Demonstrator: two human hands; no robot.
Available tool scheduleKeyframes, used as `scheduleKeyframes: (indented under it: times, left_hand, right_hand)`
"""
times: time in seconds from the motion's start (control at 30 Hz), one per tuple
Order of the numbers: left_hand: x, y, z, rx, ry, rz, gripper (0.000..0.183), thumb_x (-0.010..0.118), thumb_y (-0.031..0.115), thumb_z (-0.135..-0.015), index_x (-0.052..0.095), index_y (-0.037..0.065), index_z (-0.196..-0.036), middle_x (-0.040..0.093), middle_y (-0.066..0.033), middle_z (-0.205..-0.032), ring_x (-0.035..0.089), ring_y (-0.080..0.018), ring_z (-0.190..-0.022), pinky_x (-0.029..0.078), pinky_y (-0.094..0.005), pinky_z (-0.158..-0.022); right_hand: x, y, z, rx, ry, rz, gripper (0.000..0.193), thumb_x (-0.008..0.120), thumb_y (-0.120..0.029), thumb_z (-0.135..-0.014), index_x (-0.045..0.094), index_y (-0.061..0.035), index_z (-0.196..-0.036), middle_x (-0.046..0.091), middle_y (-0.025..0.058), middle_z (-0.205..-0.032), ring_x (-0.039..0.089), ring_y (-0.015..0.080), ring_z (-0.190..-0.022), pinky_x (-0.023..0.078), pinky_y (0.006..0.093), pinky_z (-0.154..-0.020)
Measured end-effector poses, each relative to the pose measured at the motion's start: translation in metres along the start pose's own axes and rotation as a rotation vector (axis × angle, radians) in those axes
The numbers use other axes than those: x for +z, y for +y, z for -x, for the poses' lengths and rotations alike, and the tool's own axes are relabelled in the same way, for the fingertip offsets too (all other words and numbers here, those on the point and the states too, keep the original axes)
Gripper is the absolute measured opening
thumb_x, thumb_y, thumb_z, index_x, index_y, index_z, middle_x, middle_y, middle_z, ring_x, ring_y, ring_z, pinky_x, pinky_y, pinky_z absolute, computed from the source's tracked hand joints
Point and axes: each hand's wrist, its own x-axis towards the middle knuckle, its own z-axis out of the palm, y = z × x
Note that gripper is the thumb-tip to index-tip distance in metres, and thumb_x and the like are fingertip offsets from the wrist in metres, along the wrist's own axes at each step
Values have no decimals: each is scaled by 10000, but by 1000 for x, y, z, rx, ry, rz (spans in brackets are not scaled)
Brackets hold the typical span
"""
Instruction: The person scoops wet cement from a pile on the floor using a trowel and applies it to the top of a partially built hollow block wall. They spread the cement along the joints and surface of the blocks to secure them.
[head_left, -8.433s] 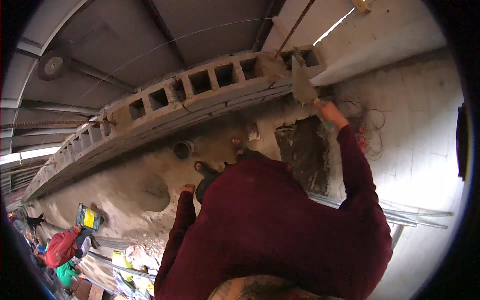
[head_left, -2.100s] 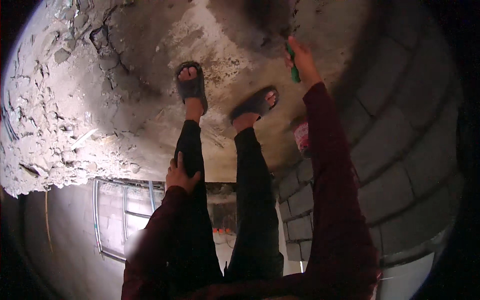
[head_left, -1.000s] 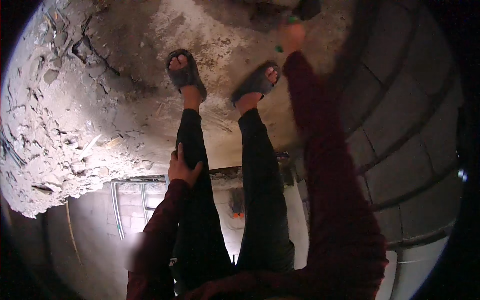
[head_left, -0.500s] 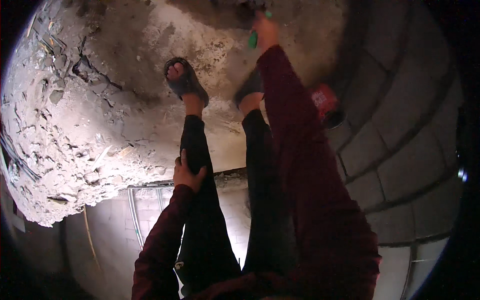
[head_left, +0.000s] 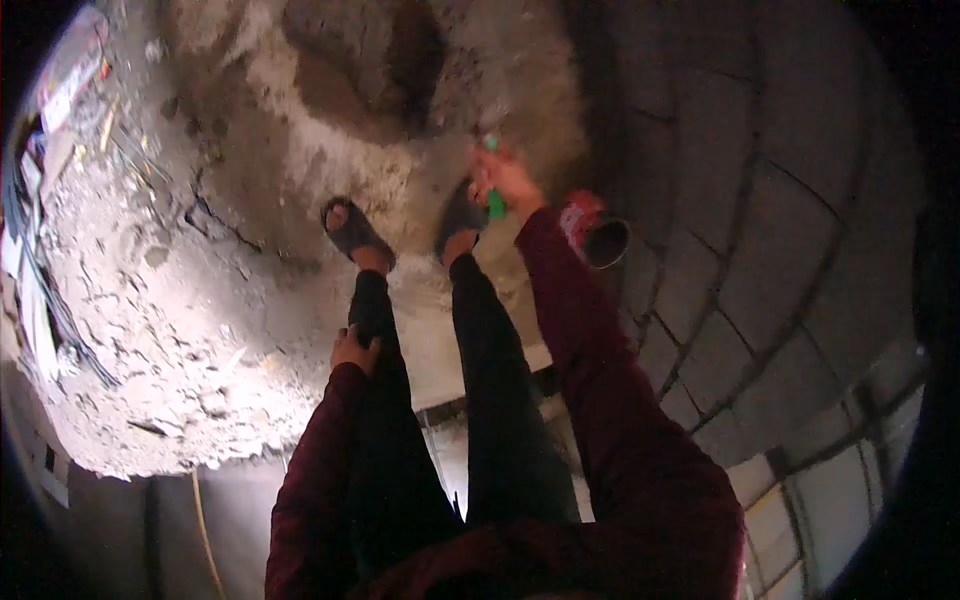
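My right hand [head_left: 508, 180] is closed round a green-handled tool [head_left: 497, 206], out beyond my right foot's ankle and close to the dark slipper [head_left: 458, 215]. Green shows at both ends of the grip; motion blur and shadow hide the working end, so its kind is unclear. My left hand [head_left: 355, 350] lies on my left leg just below the knee, fingers spread over the dark trousers [head_left: 378, 315], holding nothing. Ahead of my feet is a brown, damp-looking heap [head_left: 345, 85] on the rough ground.
A red can [head_left: 582, 216] with a dark round end lies beside my right forearm. A block wall [head_left: 720, 230] runs along the right. Rubble [head_left: 190, 330] covers the left ground, with cables [head_left: 45, 270] at the far left. The ground's broken edge [head_left: 200, 465] drops off nearer me.
My right hand has drawn back toward me with the green-handled tool, away from the dark heap. The view has shifted, showing more ground ahead. My left hand stays on my leg.
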Motion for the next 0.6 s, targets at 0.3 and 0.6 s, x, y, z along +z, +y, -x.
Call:
scheduleKeyframes:
  times: [0.3, 0.6]
  left_hand:
    - [-40, -72, 19, 500, 51, -484, 362, 480, 327, -849, 575, 59, -1074, 571, -197, -1096, 512, -372, -1073, 408, -432, -917]
    - [-212, -24, 102, 535, 32, -1228, 419, 504, 397, -815, 577, 130, -1130, 574, -175, -1143, 540, -363, -1042, 432, -420, -893]
  right_hand:
    - [14, -38, 313, -255, 90, 223, 278, 588, -338, -861, 593, -60, -839, 556, 4, -613, 450, 87, -460, 372, 251, -440]
    - [14, 18, 664, -293, 99, -337, 255, 558, -234, -885, 452, -108, -690, 359, -67, -522, 344, 41, -418, 292, 235, -392]
